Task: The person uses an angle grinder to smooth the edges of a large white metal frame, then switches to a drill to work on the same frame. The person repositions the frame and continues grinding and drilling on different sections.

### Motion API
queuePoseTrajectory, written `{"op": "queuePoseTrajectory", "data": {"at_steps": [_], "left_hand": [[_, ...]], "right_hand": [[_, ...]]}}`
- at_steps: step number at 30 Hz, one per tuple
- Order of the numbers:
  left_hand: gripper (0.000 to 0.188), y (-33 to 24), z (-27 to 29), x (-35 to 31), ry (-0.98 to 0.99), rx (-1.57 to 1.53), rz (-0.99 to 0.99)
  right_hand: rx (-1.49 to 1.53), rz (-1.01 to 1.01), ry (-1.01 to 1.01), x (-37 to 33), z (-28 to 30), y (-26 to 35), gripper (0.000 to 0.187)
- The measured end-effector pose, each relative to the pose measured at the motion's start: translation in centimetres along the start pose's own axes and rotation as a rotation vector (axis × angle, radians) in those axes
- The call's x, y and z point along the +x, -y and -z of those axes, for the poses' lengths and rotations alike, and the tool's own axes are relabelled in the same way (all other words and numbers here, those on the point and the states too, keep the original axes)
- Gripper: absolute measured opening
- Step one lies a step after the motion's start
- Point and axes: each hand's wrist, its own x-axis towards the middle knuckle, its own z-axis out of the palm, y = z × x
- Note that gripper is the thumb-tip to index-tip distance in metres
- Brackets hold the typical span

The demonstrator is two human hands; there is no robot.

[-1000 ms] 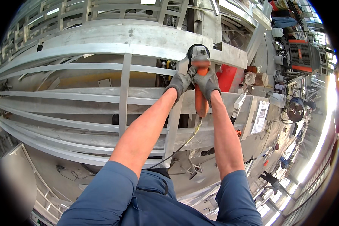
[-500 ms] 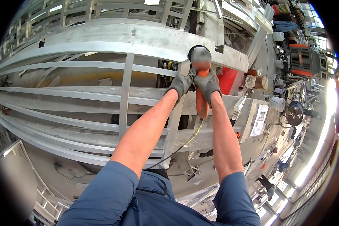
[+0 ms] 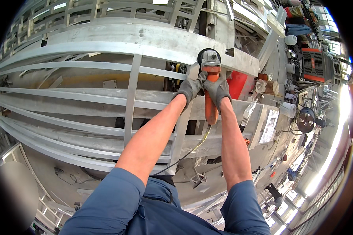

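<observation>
An orange angle grinder (image 3: 211, 105) with a grey metal head and a dark round disc lies in both of my gloved hands. Wrapped round its front part from the left is my left hand (image 3: 191, 88). On the other side my right hand (image 3: 219, 88) grips the body. The disc is over the far corner of a silver metal frame (image 3: 132, 86) made of long bars with cross-pieces; whether it touches the metal I cannot tell. From the grinder's rear a cord (image 3: 202, 141), partly wrapped in yellow, runs back toward my waist.
A wide metal beam (image 3: 106, 33) lies beyond the frame. To the right are a red panel (image 3: 236, 83), a paper sheet (image 3: 270, 125), a white bucket (image 3: 288, 109), a round fan (image 3: 306, 120) and an orange-and-black machine (image 3: 314, 65). Another person (image 3: 275, 196) is far off at lower right.
The grinder and both hands have barely shifted. Its head, blurred before, now shows sharply. My grip stays the same.
</observation>
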Motion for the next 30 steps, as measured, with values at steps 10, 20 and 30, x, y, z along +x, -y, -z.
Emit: {"op": "queuePoseTrajectory", "data": {"at_steps": [10,20,30], "left_hand": [[0.041,3.6,0.2,2.1,0.067,0.148,-0.118],[0.066,4.3,-0.1,0.3,0.054,0.177,-0.09],[0.082,1.5,0.4,-1.3,0.012,0.294,-0.059]], "right_hand": [[0.07,0.023,0.103,-1.7,0.7,1.6,0.042],[0.159,0.035,0.201,-1.6,0.3,-0.8,0.043],[0.141,-0.021,0.147,-2.0,0.0,-0.9,0.046]]}}
